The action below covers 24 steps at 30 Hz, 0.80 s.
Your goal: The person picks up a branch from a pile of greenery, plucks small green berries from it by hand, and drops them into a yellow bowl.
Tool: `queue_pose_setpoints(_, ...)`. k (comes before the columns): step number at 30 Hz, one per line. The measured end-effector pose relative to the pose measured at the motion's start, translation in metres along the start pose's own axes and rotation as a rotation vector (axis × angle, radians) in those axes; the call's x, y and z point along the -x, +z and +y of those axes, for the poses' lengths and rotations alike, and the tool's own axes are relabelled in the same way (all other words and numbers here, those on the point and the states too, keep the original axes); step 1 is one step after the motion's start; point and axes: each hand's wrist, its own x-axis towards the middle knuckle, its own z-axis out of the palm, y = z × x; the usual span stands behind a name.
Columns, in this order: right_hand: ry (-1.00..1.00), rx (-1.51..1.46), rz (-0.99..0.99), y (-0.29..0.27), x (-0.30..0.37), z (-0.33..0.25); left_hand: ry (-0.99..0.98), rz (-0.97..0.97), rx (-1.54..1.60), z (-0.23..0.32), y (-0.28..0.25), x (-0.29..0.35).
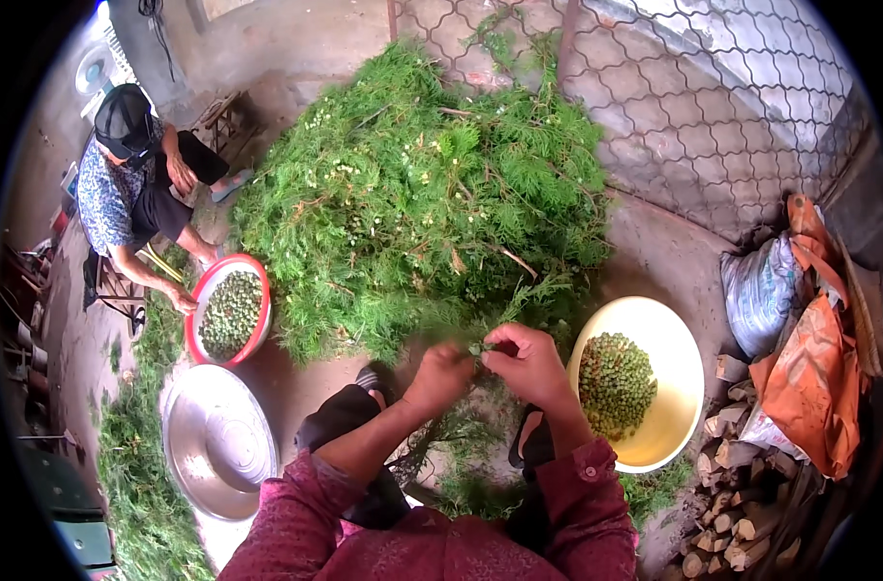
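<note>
A big heap of feathery green branches [422, 194] lies on the ground in front of me. My left hand [439, 378] and my right hand [526, 363] meet at its near edge, both pinching one small green sprig [482, 346] between the fingertips. More sprigs [461, 436] trail down below my hands over my lap. Just right of my right hand sits a yellow bowl [679, 387] holding a mound of small green cones [614, 382].
Another person [131, 184] sits at the left, one hand on a red-rimmed bowl [211, 281] of green cones. A metal basin [214, 441] lies beside my left knee. Firewood [737, 504], sacks [761, 290], an orange bag [809, 378] and a wire fence [712, 97] stand to the right.
</note>
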Motion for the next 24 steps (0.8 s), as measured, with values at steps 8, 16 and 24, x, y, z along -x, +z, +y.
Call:
queue_pose_setpoints(8,0.412,-0.805,-0.112,-0.021,-0.004,-0.027,-0.051,-0.034,-0.047,-0.005,-0.003,0.003)
queue_pose_setpoints(16,0.061,-0.001,-0.051,0.014,0.0,-0.011,0.099,0.035,-0.13,-0.024,-0.011,0.002)
queue_pose_setpoints(24,0.152,0.082,-0.092,0.007,-0.004,-0.009,0.068,-0.068,-0.115,-0.005,-0.009,0.008)
